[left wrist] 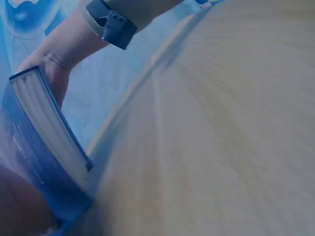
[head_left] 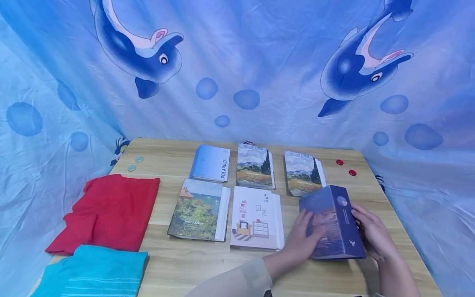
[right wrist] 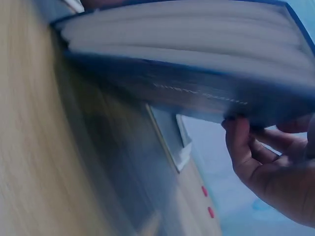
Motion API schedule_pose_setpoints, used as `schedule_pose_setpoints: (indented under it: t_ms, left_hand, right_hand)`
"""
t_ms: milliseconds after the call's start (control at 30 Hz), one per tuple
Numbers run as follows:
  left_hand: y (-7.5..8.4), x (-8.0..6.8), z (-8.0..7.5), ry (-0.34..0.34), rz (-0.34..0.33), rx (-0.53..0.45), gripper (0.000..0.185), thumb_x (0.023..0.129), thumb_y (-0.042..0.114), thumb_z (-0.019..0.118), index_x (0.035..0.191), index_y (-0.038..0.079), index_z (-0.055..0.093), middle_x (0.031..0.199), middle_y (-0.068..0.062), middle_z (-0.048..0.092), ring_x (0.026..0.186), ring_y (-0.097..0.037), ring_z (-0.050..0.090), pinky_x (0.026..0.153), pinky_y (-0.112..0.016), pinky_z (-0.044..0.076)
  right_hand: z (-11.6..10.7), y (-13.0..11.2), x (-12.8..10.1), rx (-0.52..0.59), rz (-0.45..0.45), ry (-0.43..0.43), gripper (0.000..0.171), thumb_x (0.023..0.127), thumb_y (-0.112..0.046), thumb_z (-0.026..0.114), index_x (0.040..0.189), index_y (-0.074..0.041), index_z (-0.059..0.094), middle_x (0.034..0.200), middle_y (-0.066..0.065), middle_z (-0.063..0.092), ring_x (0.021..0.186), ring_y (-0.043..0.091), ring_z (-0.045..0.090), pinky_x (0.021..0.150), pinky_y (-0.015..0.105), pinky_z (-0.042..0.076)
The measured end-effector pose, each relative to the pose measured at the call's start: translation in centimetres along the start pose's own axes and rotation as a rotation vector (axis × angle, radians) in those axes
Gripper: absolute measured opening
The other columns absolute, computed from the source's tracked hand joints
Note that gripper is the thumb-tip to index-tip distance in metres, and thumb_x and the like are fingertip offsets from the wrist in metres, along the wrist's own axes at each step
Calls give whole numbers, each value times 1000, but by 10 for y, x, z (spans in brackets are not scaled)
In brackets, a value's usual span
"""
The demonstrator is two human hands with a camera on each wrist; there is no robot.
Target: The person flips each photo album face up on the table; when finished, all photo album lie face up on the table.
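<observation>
A thick dark blue photo album (head_left: 326, 225) is held raised and tilted between both hands at the table's right front. My left hand (head_left: 302, 239) grips its left side, with the thumb lying across the front cover. On the other side, my right hand (head_left: 375, 231) holds the album at the spine and back; part of its fingers is hidden behind it. The left wrist view shows the page edges of the album (left wrist: 47, 123) between its covers. From the right wrist, the album's page block (right wrist: 182, 32) is seen close up, with fingers touching the cover.
A white-covered album (head_left: 256, 218), a garden-picture album (head_left: 200, 210), a blue Polaroid album (head_left: 210, 163) and two landscape albums (head_left: 254, 165) lie on the wooden table (head_left: 219, 268). At left lie red cloth (head_left: 115, 210) and turquoise cloth (head_left: 100, 268). Red discs (head_left: 352, 173) and pale green discs (head_left: 131, 168) lie near the far corners.
</observation>
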State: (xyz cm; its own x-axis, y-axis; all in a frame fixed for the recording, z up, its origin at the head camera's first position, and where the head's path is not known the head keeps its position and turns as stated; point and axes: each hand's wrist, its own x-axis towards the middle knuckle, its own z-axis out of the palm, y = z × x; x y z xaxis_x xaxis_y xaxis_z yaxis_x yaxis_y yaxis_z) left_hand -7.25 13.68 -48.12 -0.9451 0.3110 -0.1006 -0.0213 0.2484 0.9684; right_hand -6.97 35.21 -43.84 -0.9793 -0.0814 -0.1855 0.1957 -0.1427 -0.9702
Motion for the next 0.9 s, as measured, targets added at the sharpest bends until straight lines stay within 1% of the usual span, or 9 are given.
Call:
schedule_pose_setpoints:
  t_ms: [200, 333, 467, 533, 633, 700, 800, 867, 900]
  left_hand:
    - [16, -6, -5, -61, 154, -38, 73, 99, 50, 54, 159, 16, 33, 167, -6, 23, 150, -28, 27, 120, -47, 27]
    - [26, -13, -11, -28, 218, -13, 81, 96, 51, 57, 163, 21, 22, 168, -10, 16, 151, -30, 23, 120, -52, 26]
    - [35, -21, -20, 19, 267, -4, 87, 94, 49, 62, 164, 20, 17, 169, -10, 8, 152, -33, 19, 119, -53, 26]
    - [37, -24, -24, 32, 279, -8, 89, 94, 47, 64, 163, 16, 18, 170, -10, 4, 152, -35, 17, 120, -52, 25]
    - [36, -27, -31, 39, 249, -16, 89, 94, 45, 65, 163, 11, 20, 170, -8, -2, 152, -35, 15, 120, -51, 24]
    - [32, -27, -34, 46, 206, -11, 87, 93, 43, 63, 162, 10, 20, 170, -7, -1, 153, -35, 14, 120, -52, 23]
    - [20, -22, -39, 38, 121, -64, 82, 93, 33, 58, 162, 9, 21, 170, -7, 6, 153, -32, 15, 121, -53, 20]
    - [11, -16, -40, 18, 58, -156, 80, 92, 24, 55, 161, 6, 20, 169, -9, 11, 153, -28, 14, 123, -49, 17]
    - [6, -14, -41, 6, 37, -201, 77, 91, 19, 54, 161, 6, 24, 167, -10, 21, 152, -27, 20, 123, -48, 19]
  right_hand:
    - [22, -1, -4, 14, -39, -4, 34, 111, -29, 40, 124, -43, 67, 99, -4, 72, 78, 12, 70, 59, 33, 60]
    - [40, 9, -1, -9, -56, 54, 32, 110, -32, 42, 125, -46, 66, 108, -12, 70, 84, 7, 67, 64, 26, 58]
    - [56, 22, 5, -85, -7, 114, 32, 109, -29, 46, 137, -37, 61, 121, -17, 64, 95, 4, 64, 74, 22, 56]
    - [62, 27, 8, -181, 45, 120, 41, 109, -32, 47, 150, -29, 49, 137, -10, 57, 109, 7, 60, 83, 23, 54]
    - [66, 34, 12, -300, 114, 113, 64, 107, -38, 49, 161, -14, 26, 160, 9, 36, 135, 22, 45, 104, 36, 46]
    - [65, 38, 14, -306, 135, 103, 71, 107, -38, 50, 163, -9, 17, 165, 20, 22, 145, 35, 32, 115, 49, 36]
    - [62, 43, 16, -209, 184, 130, 76, 106, -39, 52, 164, -11, 11, 167, 19, 14, 152, 36, 17, 122, 53, 20]
    - [57, 45, 18, -158, 216, 168, 76, 105, -40, 53, 164, -14, 11, 168, 13, 13, 153, 31, 15, 123, 46, 20]
    - [54, 45, 18, -147, 231, 187, 77, 105, -42, 52, 164, -15, 11, 169, 11, 12, 153, 29, 13, 123, 45, 17]
